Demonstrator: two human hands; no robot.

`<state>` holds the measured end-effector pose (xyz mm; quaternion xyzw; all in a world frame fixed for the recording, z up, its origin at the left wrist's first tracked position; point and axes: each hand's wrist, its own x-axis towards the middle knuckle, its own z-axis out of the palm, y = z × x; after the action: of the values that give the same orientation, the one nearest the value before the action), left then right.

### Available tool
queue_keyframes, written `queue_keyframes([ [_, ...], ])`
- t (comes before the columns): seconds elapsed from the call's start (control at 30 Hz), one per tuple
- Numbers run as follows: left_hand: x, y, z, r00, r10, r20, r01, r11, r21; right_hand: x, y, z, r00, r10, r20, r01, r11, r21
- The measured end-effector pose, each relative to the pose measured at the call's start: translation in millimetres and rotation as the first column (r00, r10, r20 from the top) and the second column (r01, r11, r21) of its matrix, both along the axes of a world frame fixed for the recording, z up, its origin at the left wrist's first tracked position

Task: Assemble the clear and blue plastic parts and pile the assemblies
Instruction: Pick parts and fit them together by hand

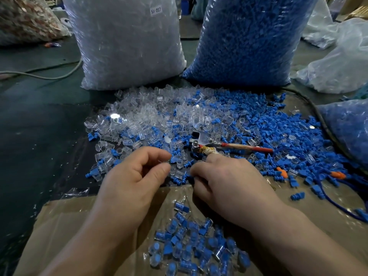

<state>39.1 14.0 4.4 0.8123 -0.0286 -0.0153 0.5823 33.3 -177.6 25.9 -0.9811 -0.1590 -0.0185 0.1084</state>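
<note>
Clear plastic cap (170, 161) sits pinched at the fingertips of the left hand (137, 174). The right hand (229, 176) curls its fingers among blue ribbed plastic plugs (180, 181), and I cannot tell whether it holds one. Next, probably, one plug must seat squarely.

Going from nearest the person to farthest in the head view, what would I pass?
Pile of assemblies → left hand and right hand → red-handled tool → clear bag and blue bag.

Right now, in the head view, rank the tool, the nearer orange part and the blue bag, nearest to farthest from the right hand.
1. Tool, just ahead of the right hand.
2. Nearer orange part, to its right.
3. Blue bag, far behind.
</note>
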Motion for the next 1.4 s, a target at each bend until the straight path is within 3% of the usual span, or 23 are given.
queue_keyframes([
  [0.13, -2.7, -1.3, -1.7, 1.000, -0.012, 0.021, 0.013, 0.999, -0.037, -0.5, -1.8, -0.7, 1.000, 0.008, 0.010, -0.009, 0.999, 0.050],
  [0.23, 0.3, -1.1, -3.1, 0.999, 0.035, -0.017, -0.037, 0.979, -0.201, -3.2, -8.1, 0.7, 0.991, -0.106, -0.082, 0.124, 0.953, 0.278],
  [0.27, 0.9, -1.2, -3.3, 0.999, 0.025, -0.038, -0.034, 0.964, -0.262, -4.8, -10.2, 1.0, 0.981, -0.135, -0.138, 0.181, 0.888, 0.422],
  [0.33, 1.3, -1.8, -5.0, 0.997, 0.001, -0.071, -0.025, 0.941, -0.338, -8.8, -11.0, 4.6, 0.953, -0.088, -0.291, 0.279, 0.634, 0.721],
  [0.37, 1.1, -2.3, -4.3, 0.996, -0.008, -0.085, -0.024, 0.932, -0.362, -10.8, -9.6, 7.6, 0.938, -0.036, -0.345, 0.313, 0.520, 0.795],
  [0.4, 0.6, -3.3, -4.2, 0.995, -0.009, -0.104, -0.031, 0.925, -0.378, -12.4, -7.9, 9.6, 0.934, 0.006, -0.358, 0.316, 0.458, 0.831],
  [0.47, -0.2, -4.4, -3.7, 0.989, -0.024, -0.143, -0.036, 0.915, -0.401, -14.3, -1.7, 11.1, 0.950, 0.034, -0.310, 0.263, 0.448, 0.855],
  [0.7, -1.8, -6.4, -3.3, 0.987, -0.072, -0.144, 0.023, 0.947, -0.319, -15.5, 10.9, 0.6, 0.997, -0.024, 0.079, -0.028, 0.805, 0.593],
  [1.03, -2.7, -4.0, -7.3, 0.977, -0.148, -0.156, 0.088, 0.937, -0.338, -14.6, 8.4, -1.5, 0.982, 0.064, 0.177, -0.131, 0.907, 0.400],
  [1.13, -0.4, -2.2, -10.6, 0.981, -0.075, -0.178, 0.005, 0.931, -0.364, -6.5, -3.3, -0.6, 0.981, -0.041, 0.190, 0.017, 0.992, 0.124],
  [1.23, 1.9, 2.6, -11.9, 0.989, -0.027, -0.148, -0.032, 0.924, -0.382, 3.0, -24.8, -2.1, 0.967, -0.255, 0.027, 0.256, 0.964, -0.066],
  [1.3, 3.7, 4.5, -12.4, 0.993, -0.025, -0.116, -0.017, 0.937, -0.348, 6.5, -33.7, -6.3, 0.955, -0.296, -0.034, 0.289, 0.946, -0.144],
  [1.4, 5.6, 4.9, -12.6, 0.996, -0.017, -0.089, -0.012, 0.949, -0.316, 10.9, -36.3, -6.2, 0.954, -0.301, -0.006, 0.296, 0.940, -0.171],
])
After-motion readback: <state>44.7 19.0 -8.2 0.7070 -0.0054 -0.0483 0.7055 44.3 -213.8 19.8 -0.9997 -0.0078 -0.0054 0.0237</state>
